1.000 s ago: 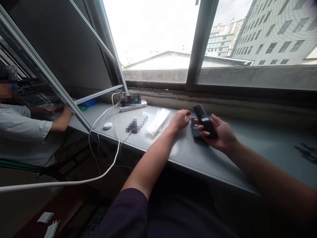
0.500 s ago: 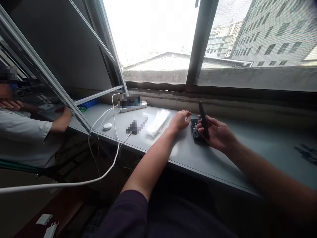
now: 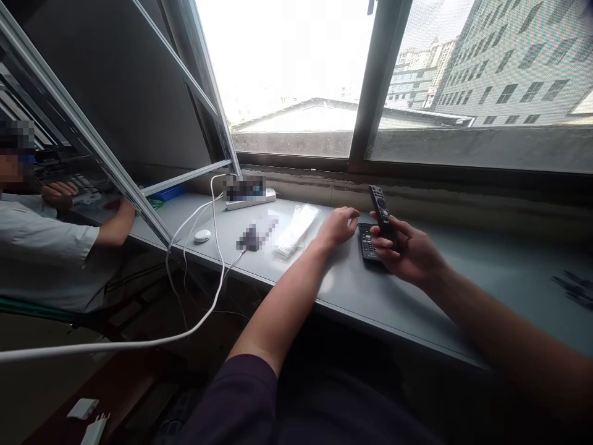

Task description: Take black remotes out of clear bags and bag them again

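Observation:
My right hand (image 3: 410,253) grips a black remote control (image 3: 380,207) by its lower end, tilted up with its button face toward me. A second black remote (image 3: 367,242) lies flat on the grey table (image 3: 352,287) just under it. My left hand (image 3: 337,226) rests on the table beside that flat remote, fingers loosely curled, holding nothing. A clear plastic bag (image 3: 296,228) lies to the left of my left hand.
A white power strip (image 3: 250,198) sits by the window sill, its white cable (image 3: 204,309) trailing off the table's front edge. A small white round object (image 3: 202,235) lies near it. A person in a grey shirt (image 3: 41,247) works at the far left behind a metal frame (image 3: 92,148).
The remote in my right hand has turned from back side up, through edge-on, to button side facing me. My left hand stays put. The person at left moved a hand down to their table.

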Demonstrator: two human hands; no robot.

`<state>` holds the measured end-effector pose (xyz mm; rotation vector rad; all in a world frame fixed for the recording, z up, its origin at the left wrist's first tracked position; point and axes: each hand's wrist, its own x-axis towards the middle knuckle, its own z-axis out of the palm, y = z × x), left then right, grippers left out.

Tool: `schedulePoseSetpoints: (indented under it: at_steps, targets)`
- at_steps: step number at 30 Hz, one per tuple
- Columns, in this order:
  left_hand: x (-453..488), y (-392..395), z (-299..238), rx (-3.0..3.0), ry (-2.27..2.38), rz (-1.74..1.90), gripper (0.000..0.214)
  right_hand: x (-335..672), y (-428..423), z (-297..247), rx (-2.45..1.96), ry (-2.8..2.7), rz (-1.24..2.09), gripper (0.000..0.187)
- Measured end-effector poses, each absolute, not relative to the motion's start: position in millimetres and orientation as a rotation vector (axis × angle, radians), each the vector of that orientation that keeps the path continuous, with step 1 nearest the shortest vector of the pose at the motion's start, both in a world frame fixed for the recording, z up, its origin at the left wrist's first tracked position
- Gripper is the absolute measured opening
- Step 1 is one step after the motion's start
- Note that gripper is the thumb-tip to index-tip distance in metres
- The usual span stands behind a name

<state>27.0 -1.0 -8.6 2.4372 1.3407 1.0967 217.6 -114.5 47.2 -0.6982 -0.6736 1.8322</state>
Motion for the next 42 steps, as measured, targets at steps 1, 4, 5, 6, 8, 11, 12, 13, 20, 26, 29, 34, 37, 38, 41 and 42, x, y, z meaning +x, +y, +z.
schedulePoseSetpoints:
  at_steps: [1, 4, 5, 6, 8, 11, 12, 13, 20, 26, 29, 34, 37, 38, 41, 42]
  targets:
    - [26.8, -1.3, -8.3, 2.438, 1.340, 1.096, 0.023, 217.1, -115.6, 48.4, -0.690, -0.671, 1.833, 0.029]
    - [26.3, -2.0, -8.0, 2.435, 1.350, 1.094, 0.025, 217.1, -117.0, 49.7, -0.664, -0.658, 1.828, 0.040]
    - [26.3, -2.2, -8.1, 2.435, 1.350, 1.092, 0.025, 217.6, -116.6, 49.4, -0.652, -0.657, 1.825, 0.038]
    - [26.3, -2.3, -8.2, 2.436, 1.348, 1.091, 0.025, 218.3, -115.9, 48.8, -0.638, -0.657, 1.822, 0.034]
    - [26.5, -2.2, -8.6, 2.436, 1.343, 1.088, 0.026, 219.8, -113.7, 47.2, -0.621, -0.654, 1.816, 0.027]
    - [26.9, -1.2, -9.7, 2.427, 1.357, 1.067, 0.026, 221.6, -110.7, 45.0, -0.621, -0.645, 1.798, 0.027]
    - [27.0, -0.6, -10.1, 2.423, 1.372, 1.047, 0.026, 221.9, -110.3, 44.6, -0.622, -0.638, 1.796, 0.029]
    - [26.9, -0.1, -10.5, 2.421, 1.390, 1.014, 0.026, 222.0, -110.2, 44.5, -0.622, -0.626, 1.800, 0.031]
    - [22.6, 0.4, -9.2, 2.315, 1.559, 0.892, 0.028, 218.4, -114.7, 50.3, -0.659, -0.545, 1.819, 0.021]
    - [13.1, 2.5, -5.5, 2.046, 1.727, 1.012, 0.025, 220.8, -114.0, 51.3, -0.791, -0.583, 1.778, 0.028]
    - [11.5, 4.2, -5.7, 2.010, 1.721, 1.044, 0.025, 221.1, -111.7, 47.8, -0.773, -0.604, 1.793, 0.034]
    - [15.3, -0.7, -3.4, 2.015, 1.680, 1.060, 0.025, 219.4, -109.9, 44.5, -0.687, -0.605, 1.856, 0.026]
    - [17.7, -5.0, -1.0, 2.048, 1.629, 1.078, 0.024, 219.8, -110.0, 43.9, -0.689, -0.623, 1.859, 0.020]
    - [18.3, -5.7, -0.6, 2.060, 1.620, 1.075, 0.023, 220.0, -110.2, 43.9, -0.694, -0.638, 1.856, 0.019]
    - [19.3, -5.3, -1.5, 2.082, 1.601, 1.059, 0.021, 220.7, -111.0, 44.5, -0.730, -0.681, 1.820, 0.014]
    - [19.6, -4.5, -2.3, 2.085, 1.592, 1.056, 0.021, 221.0, -111.0, 44.6, -0.741, -0.695, 1.804, 0.012]
